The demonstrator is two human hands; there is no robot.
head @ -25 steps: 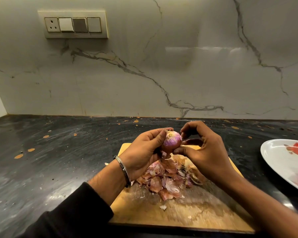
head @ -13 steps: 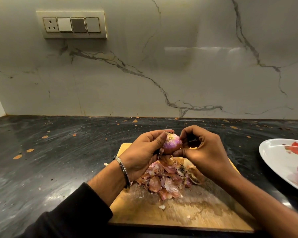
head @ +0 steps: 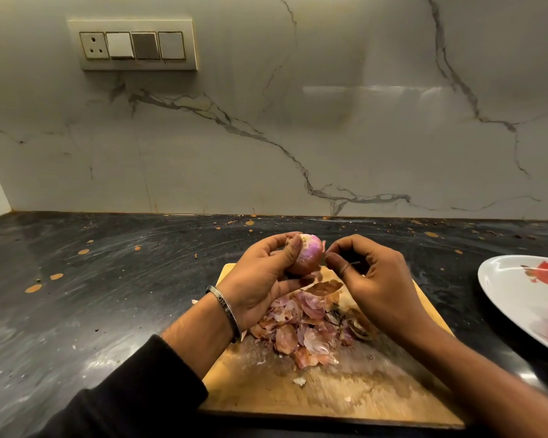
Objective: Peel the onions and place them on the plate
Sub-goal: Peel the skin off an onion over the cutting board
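1. Purple-white flesh shows on the red onion [head: 307, 258], held above the wooden cutting board [head: 361, 393] by the left hand [head: 260, 279], fingers wrapped round it
2. The right hand [head: 377, 279] sits just beside the onion, thumb and forefinger pressed together, seemingly pinching a thin sliver of skin, though it is hard to make out
3. Pull any remaining strip toward the root, then drop it on the peel pile [head: 307, 327]
4. Once clean, the onion belongs on the white plate [head: 503, 279] at right

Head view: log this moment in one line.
left hand: holds onion | right hand: pinching skin | peels: on board | plate: right
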